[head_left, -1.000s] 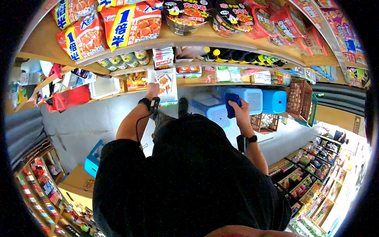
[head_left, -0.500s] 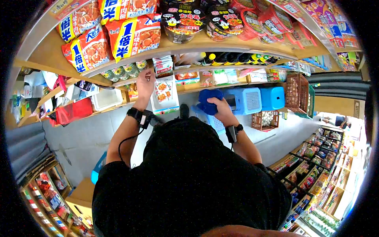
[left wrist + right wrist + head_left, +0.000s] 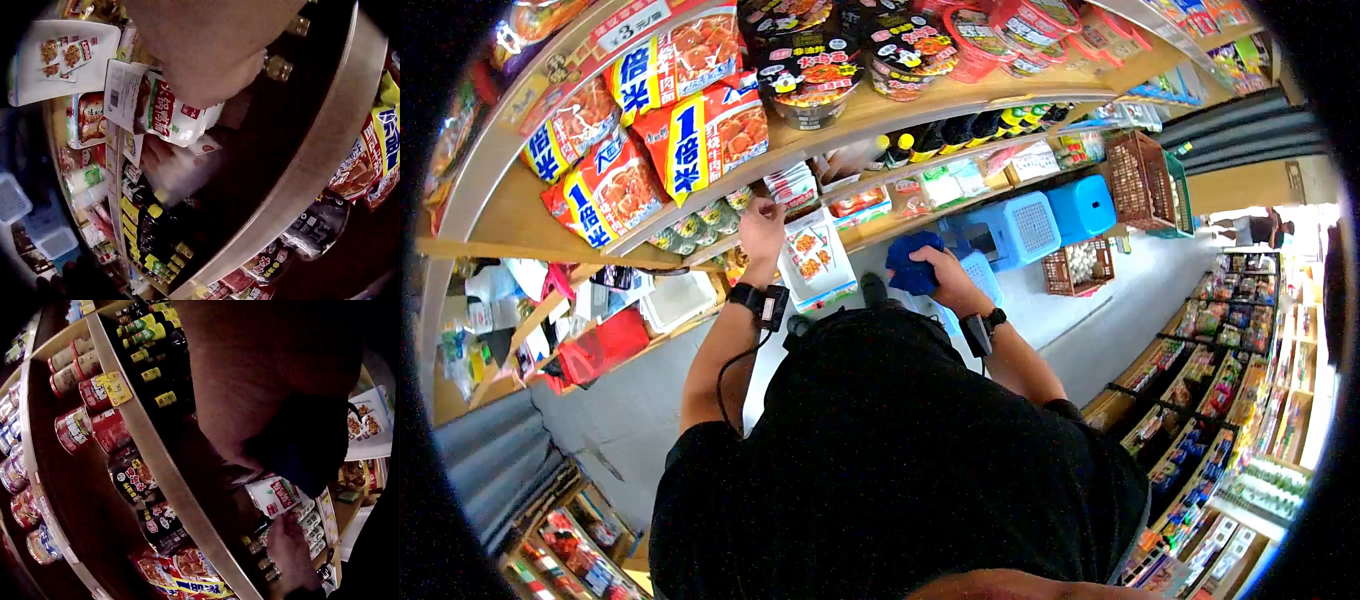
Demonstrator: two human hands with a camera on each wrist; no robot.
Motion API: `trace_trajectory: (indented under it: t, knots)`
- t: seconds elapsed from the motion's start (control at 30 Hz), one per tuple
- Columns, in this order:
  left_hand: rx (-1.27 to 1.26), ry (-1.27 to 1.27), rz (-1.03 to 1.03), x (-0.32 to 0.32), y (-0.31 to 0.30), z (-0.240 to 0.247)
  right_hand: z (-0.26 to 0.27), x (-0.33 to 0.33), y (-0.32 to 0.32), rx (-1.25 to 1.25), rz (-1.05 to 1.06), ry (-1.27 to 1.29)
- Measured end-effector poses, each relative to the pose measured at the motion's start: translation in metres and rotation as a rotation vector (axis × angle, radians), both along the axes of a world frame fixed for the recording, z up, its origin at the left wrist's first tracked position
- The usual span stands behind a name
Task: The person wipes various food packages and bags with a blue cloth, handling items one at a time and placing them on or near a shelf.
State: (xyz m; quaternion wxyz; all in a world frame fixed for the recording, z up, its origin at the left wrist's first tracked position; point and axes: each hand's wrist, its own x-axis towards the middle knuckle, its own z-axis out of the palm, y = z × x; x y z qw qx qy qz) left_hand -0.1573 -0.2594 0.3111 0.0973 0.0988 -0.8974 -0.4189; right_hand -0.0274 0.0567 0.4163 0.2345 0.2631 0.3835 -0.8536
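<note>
My left hand (image 3: 762, 235) is raised at the lower shelf, fingers bent, right at the edge of a stack of white and red food packets (image 3: 791, 187). In the left wrist view it overlaps the top of the front packet (image 3: 178, 115); whether its fingers pinch that packet I cannot tell. From the right wrist camera, the left fingertips (image 3: 286, 526) come up to the packet's lower edge. Below it lies a white box with food pictures (image 3: 812, 258). My right hand (image 3: 956, 280) grips a bunched dark blue cloth (image 3: 912, 262) in front of the shelf.
Noodle bags (image 3: 700, 140) and black noodle bowls (image 3: 810, 80) fill the shelf above, whose metal edge overhangs my left hand. Jars (image 3: 700, 225) and dark bottles (image 3: 930, 140) flank the packets. Blue stools (image 3: 1020, 225) and a brown crate (image 3: 1140, 180) stand to the right.
My left hand has moved from the white box up to the packet stack. The right hand has come inward with the blue cloth, which now hangs looser. The head view has turned.
</note>
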Motion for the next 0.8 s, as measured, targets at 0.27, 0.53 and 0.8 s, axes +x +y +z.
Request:
trace_trajectory:
  t: [0.27, 0.53, 0.8]
  knots:
    - [-0.112, 0.008, -0.015, 0.002, 0.003, 0.006, -0.012, 0.002, -0.001, 0.030, -0.053, 0.006]
    - [-0.093, 0.038, -0.119, 0.004, 0.002, 0.023, -0.012, -0.002, -0.007, -0.001, -0.067, -0.003]
    - [0.211, 0.257, -0.254, 0.026, -0.009, 0.048, -0.016, -0.010, -0.005, -0.003, -0.044, -0.001]
